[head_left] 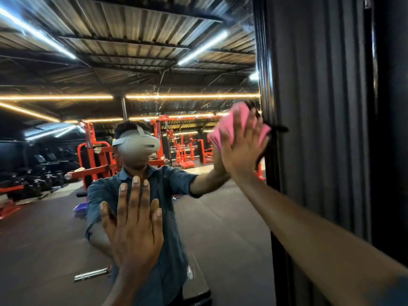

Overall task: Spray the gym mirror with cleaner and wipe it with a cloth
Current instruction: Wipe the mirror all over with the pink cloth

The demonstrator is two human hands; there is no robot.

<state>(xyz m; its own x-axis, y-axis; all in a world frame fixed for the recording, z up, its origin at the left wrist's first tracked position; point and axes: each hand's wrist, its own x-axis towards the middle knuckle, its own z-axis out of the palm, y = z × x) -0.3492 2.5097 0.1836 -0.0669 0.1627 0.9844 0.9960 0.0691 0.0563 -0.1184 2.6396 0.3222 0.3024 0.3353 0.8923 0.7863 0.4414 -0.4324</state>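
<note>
Near the mirror's point(198, 69) right edge, the right hand point(245, 146) presses a cloth point(229, 122) flat; the left hand point(134, 226) braces, fingers straight (overlap strokes, keep pressure even).

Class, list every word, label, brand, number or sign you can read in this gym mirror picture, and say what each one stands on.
No text can be read in this picture.
Orange weight machine reflected in the mirror: a small dark label on its upright, too blurred to read.
Orange rack behind the reflected person: a vertical label strip, too small and blurred to read.
Pink cloth under the right hand: no printing visible.
</note>
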